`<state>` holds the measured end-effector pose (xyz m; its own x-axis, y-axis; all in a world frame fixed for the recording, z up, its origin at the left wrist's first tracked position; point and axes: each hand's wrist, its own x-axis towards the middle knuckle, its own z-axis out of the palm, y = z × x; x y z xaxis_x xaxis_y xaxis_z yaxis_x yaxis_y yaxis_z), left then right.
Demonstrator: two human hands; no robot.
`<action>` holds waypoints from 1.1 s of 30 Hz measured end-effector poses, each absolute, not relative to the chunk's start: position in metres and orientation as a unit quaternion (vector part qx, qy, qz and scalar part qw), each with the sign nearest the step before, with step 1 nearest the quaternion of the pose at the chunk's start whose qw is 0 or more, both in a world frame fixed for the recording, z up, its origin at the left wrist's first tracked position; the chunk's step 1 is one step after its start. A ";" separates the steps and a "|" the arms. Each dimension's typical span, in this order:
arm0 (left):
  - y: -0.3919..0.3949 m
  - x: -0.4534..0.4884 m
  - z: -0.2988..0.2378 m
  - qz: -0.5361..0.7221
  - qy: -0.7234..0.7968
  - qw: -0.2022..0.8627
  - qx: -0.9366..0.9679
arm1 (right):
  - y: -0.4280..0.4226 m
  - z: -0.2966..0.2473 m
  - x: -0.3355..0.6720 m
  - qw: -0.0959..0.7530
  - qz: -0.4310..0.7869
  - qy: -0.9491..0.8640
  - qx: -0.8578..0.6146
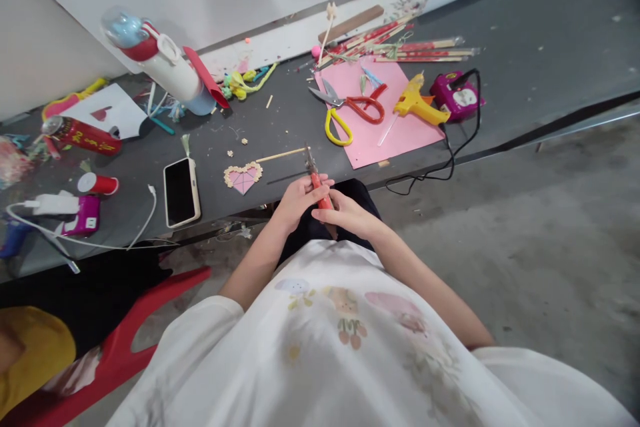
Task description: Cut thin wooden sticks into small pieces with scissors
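Observation:
My left hand (300,199) and my right hand (350,213) are both closed around a red-handled pair of pliers (320,188) at the table's front edge. The metal jaws point up and away from me. A thin wooden stick (281,155) lies on the table with its right end at the jaws; whether they grip it I cannot tell. Left of my hands is a pink heart (243,180) edged with small pale pieces and crossed by dark lines. Two loose pale pieces, one of them a small cluster (245,141), lie behind it.
Scissors (350,103) and a yellow glue gun (417,103) lie on pink paper (363,147) at right, beside a purple box (457,97) with a black cord. A phone (181,193), red spool (100,183) and tall bottle (170,63) stand left. A person sits at lower left.

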<state>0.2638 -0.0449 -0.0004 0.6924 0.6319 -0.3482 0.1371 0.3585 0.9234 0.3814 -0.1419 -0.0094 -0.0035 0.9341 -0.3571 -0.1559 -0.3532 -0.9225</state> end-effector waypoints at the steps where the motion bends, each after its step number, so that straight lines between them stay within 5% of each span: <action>1: -0.042 0.262 0.001 0.154 0.348 0.735 0.562 | -0.143 -0.009 0.382 0.440 0.607 -0.352 -0.560; 5: -0.029 0.251 0.012 0.151 0.342 0.626 0.684 | -0.148 -0.003 0.385 0.404 0.583 -0.364 -0.604; 9: -0.015 0.246 0.028 0.262 0.358 0.339 0.830 | -0.151 0.005 0.388 0.362 0.525 -0.392 -0.663; 13: -0.003 0.250 0.032 0.235 0.319 0.117 0.911 | -0.154 0.011 0.385 0.321 0.481 -0.406 -0.708; 33: 0.011 0.245 0.016 0.225 0.292 0.124 0.921 | -0.158 0.013 0.381 0.360 0.555 -0.406 -0.631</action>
<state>0.2450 0.0113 0.0165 0.7280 0.5937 0.3429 0.4822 -0.7989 0.3596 0.3808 -0.1577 0.0126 0.0548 0.9117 -0.4071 0.1130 -0.4108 -0.9047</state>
